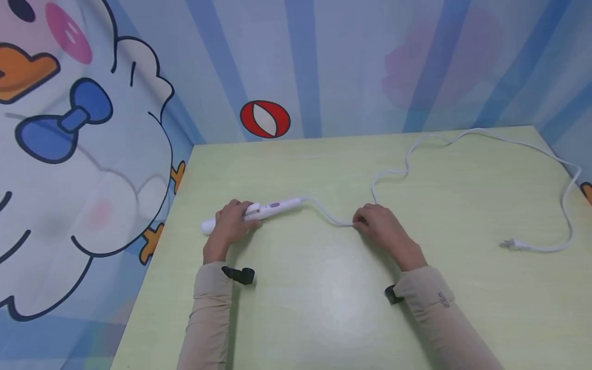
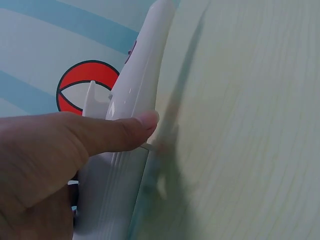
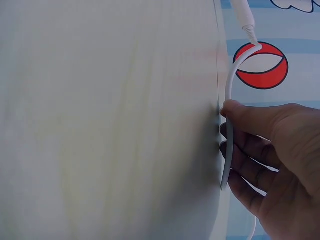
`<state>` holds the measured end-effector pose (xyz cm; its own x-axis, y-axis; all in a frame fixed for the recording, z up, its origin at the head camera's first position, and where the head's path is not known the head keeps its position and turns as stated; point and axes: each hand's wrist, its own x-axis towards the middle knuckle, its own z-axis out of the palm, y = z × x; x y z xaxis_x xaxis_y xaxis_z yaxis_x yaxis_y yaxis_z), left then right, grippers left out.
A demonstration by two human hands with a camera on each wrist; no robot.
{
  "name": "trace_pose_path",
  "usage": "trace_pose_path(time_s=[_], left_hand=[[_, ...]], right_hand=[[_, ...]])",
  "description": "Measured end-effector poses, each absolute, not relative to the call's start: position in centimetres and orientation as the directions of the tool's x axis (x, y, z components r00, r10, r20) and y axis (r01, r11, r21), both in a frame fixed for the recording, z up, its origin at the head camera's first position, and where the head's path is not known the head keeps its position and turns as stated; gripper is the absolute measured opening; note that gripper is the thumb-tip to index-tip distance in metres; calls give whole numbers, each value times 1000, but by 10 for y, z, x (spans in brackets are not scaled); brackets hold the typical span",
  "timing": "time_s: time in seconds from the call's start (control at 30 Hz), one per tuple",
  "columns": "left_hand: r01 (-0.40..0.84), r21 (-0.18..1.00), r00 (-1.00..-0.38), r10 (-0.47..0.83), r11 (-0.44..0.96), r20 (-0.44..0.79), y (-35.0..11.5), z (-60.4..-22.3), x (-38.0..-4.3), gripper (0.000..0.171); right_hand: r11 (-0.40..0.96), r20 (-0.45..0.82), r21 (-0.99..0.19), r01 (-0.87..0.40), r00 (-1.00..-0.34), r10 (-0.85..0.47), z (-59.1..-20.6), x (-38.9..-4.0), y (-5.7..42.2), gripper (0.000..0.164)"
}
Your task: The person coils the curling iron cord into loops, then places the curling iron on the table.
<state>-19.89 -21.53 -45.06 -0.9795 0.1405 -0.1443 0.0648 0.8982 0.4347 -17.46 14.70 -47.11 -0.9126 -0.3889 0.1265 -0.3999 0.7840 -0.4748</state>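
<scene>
A white curling iron [image 1: 279, 206] with a small purple-grey switch lies aslant at the table's left middle. My left hand [image 1: 231, 223] grips it around its middle, hiding that part, and the rounded end sticks out to the left. In the left wrist view, my thumb [image 2: 125, 132] lies across the body beside a raised lever [image 2: 95, 102]. From the handle a white cord [image 1: 324, 209] runs right to my right hand [image 1: 381, 228]. In the right wrist view, the thumb and fingers pinch the cord [image 3: 230, 90] close over the table.
Beyond my right hand the cord loops along the table's back and right edges and ends in a plug [image 1: 512, 244]. The pale yellow-green table [image 1: 296, 308] meets a printed cartoon wall [image 1: 351, 67] at its back and left. A dark strap [image 1: 238, 275] sits at my left cuff.
</scene>
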Motion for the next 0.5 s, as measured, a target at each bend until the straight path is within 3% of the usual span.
trace_pose_path(time_s=[0.5], left_hand=[[164, 506, -973, 223, 847, -57, -202, -425, -201, 48]], right_hand=[[754, 28, -563, -338, -920, -391, -463, -175, 147, 10]])
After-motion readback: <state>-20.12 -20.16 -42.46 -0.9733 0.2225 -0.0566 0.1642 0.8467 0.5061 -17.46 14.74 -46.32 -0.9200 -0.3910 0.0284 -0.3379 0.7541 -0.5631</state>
